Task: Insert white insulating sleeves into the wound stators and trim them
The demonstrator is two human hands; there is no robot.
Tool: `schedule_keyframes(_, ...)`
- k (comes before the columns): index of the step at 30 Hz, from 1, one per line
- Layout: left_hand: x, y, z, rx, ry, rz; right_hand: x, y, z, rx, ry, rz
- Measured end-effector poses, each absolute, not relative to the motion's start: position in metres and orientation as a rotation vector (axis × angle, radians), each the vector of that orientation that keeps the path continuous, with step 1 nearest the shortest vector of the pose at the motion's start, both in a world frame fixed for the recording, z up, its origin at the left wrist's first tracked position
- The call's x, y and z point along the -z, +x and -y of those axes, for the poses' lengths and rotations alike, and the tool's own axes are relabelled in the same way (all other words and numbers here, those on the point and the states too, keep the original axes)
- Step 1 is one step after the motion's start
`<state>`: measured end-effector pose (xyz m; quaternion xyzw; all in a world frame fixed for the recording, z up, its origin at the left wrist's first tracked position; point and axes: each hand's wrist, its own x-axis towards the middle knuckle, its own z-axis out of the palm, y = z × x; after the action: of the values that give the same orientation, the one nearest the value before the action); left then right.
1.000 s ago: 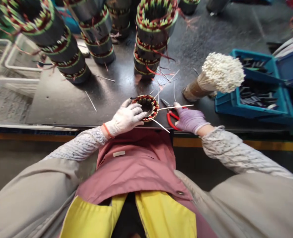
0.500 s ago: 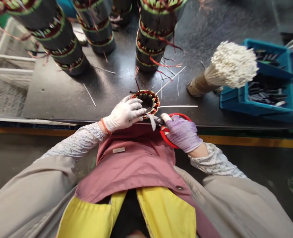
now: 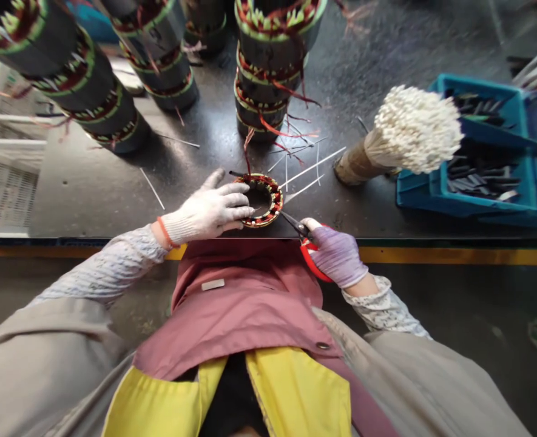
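A wound motor stator (image 3: 275, 212) lies on the table near its front edge, with red windings and a dark lead sticking up at the back. My left hand (image 3: 209, 206), in a white glove, grips its left rim; the fingertips reach over into the bore and the thumb stands apart. My right hand (image 3: 336, 252), in a purple glove with bare fingertips, holds red-handled scissors (image 3: 295, 224). Their blades point at the stator's lower right rim. Thin white cords (image 3: 314, 167) lie just right of the stator.
Stacked stators (image 3: 268, 85) stand behind, with more stacks (image 3: 108, 103) at left. A bundle of white cords (image 3: 416, 130) stands to the right, beside blue bins (image 3: 491, 203) of dark pieces. White baskets (image 3: 4, 182) sit at far left. Loose cord (image 3: 152, 188) lies on the table.
The scissors have drawn back slightly from the stator's front rim toward its right side. A white cord near its right edge now lies at a different angle. The camera view has shifted a little.
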<state>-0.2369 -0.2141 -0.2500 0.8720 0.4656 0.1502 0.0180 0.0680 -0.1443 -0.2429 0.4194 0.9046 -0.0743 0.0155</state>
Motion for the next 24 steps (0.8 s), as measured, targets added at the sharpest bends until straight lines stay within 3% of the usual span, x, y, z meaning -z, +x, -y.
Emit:
schedule_keyframes(6,0.203,-0.181,0.221,-0.340,2.676,-1.848,0.240,0.077,0.121,0.344,1.453,-2.750)
schedule_keyframes(12,0.236,-0.140,0.194,0.114,2.409,-1.908,0.227,0.048,0.103,0.363,1.349,-2.637)
schedule_keyframes(24,0.253,-0.143,0.198,0.022,2.370,-1.954,0.223,0.025,0.104,0.277,1.237,-2.569)
